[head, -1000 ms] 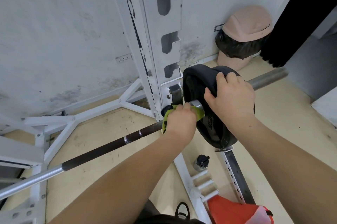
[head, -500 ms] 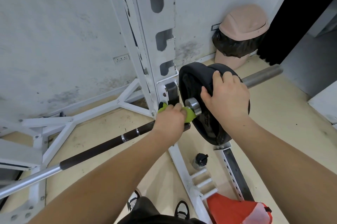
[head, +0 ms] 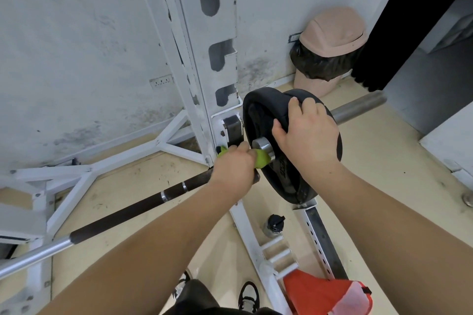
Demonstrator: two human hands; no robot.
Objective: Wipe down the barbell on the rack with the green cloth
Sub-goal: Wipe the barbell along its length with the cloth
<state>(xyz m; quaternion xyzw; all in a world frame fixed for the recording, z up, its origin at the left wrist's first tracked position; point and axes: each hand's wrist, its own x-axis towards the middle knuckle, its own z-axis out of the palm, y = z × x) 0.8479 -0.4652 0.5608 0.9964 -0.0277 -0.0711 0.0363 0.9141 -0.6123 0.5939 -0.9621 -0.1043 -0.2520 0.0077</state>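
The barbell (head: 133, 209) lies across the white rack (head: 204, 63), its dark shaft running from lower left up to the rack post. My left hand (head: 234, 167) grips the green cloth (head: 262, 158) wrapped round the shaft, just left of the steel collar. Bits of green show on both sides of my fist. A black weight plate (head: 276, 173) sits on the sleeve. My right hand (head: 308, 136) lies over its top edge, fingers curled round the rim. The bare sleeve end (head: 358, 109) sticks out to the right.
A pink bin with a black bag (head: 330, 48) stands in the corner by the wall. A small dark bottle (head: 273, 225) sits on the floor under the plate. An orange bag (head: 325, 294) hangs on the rack's lower pegs. My shoes (head: 247, 296) show at the bottom.
My left hand with the cloth has shifted slightly left along the shaft, away from the collar. My right hand has stayed on the plate's rim.
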